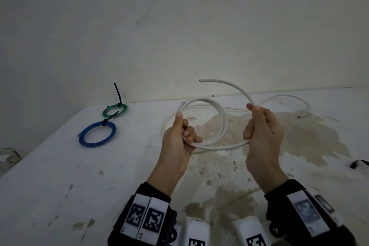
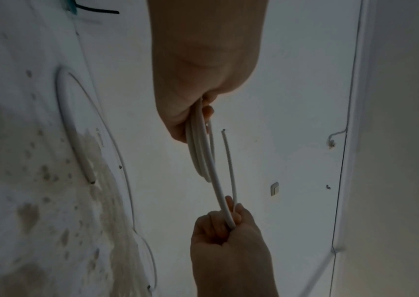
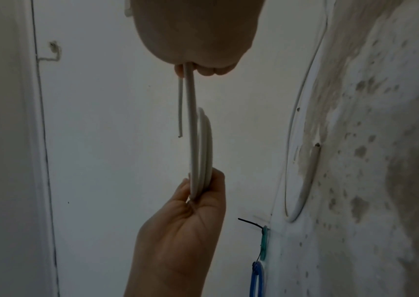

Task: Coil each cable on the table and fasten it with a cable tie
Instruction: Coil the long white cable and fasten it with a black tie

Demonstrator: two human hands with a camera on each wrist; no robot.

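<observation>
Three cables show from the head view, and two of them are already coiled. A green coil [image 1: 115, 110] lies at the far left of the white worktop [image 1: 60, 175], close to the wall, bound by a black cable tie [image 1: 118, 96] whose tail stands up. Just in front of it lies a blue coil [image 1: 97, 134], bound by a second black cable tie [image 1: 108, 119] whose tail leans toward the green one.

The third is a white cable [image 1: 221, 124], round and smooth, held above a brown stain [image 1: 289, 136] near the middle of the worktop. The left hand [image 1: 179, 136] has its grip closed round a bundle of loops, thumb on top and fingers curled under; the left wrist view shows about three strands stacked side by side there. The right hand [image 1: 261, 136] pinches the same cable between thumb and forefinger, its other fingers curled in. Above that pinch one cut end [image 1: 200, 80] arcs up free in the air. The cable's remaining length trails over the worktop behind the hands, curving right to a second cut end [image 1: 299, 117] that rests on the surface.

A small black object [image 1: 358, 164] sits at the right edge of the worktop; what it is cannot be told.
</observation>
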